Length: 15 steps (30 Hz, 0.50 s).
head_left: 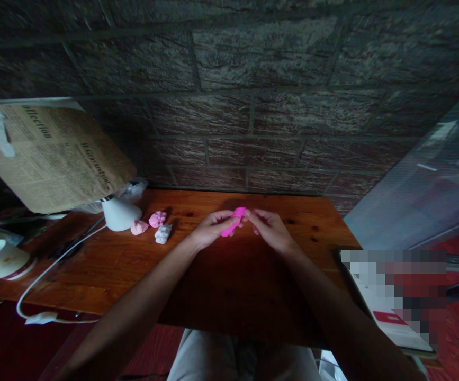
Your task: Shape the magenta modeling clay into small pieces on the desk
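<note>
A bright pink, soft-looking lump [231, 225], longer than it is wide, is held above the wooden table [229, 280]; its material is hard to tell. My left hand [210, 229] is closed around it, with the thumb lying on top. At the lump's upper right end, the thumb and fingers of my right hand [272, 228] are pinched together against it. To the left on the table lie a pink crumpled clump [158, 219], a paler pink one [139, 227] and a whitish one [163, 234].
A white lamp base [121, 216] stands behind the clumps under a newsprint-patterned shade [62, 153]. Its white cord [54, 264] runs over the table's front edge. A white mug [1, 259] sits far left. The stone-block wall [249, 116] rises behind the table.
</note>
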Each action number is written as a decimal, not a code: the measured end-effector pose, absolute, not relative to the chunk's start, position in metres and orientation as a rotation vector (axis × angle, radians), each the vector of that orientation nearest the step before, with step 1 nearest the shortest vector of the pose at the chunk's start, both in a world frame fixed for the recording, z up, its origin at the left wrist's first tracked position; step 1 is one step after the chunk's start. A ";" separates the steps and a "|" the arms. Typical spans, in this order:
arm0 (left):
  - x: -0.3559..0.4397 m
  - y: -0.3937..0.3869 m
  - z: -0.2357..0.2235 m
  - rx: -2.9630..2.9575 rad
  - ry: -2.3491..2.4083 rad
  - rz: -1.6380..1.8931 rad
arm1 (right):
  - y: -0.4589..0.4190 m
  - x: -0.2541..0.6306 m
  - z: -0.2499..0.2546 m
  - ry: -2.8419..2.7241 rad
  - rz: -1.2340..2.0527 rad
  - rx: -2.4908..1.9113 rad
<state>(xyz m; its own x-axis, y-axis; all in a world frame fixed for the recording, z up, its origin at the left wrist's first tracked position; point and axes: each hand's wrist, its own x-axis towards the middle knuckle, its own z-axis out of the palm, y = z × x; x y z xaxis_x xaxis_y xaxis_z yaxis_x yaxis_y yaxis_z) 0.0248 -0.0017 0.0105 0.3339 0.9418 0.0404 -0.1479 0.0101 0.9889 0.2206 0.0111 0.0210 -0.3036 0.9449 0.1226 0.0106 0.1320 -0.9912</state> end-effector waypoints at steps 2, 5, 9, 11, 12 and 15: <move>0.026 -0.002 0.010 1.354 0.872 1.027 | 0.011 0.220 0.020 -1.520 1.273 -1.032; 0.029 -0.004 0.010 1.512 0.906 1.080 | 0.011 0.221 0.017 -1.547 1.226 -1.088; 0.031 -0.006 0.010 1.613 0.957 1.121 | 0.012 0.222 0.016 -1.567 1.267 -1.048; 0.030 -0.006 0.010 1.604 0.946 1.052 | 0.012 0.222 0.018 -1.578 1.279 -1.023; 0.030 -0.005 0.010 1.596 0.934 1.020 | 0.012 0.222 0.018 -1.587 1.278 -1.011; 0.027 -0.005 0.007 1.621 0.919 0.968 | 0.012 0.223 0.018 -1.620 1.258 -0.986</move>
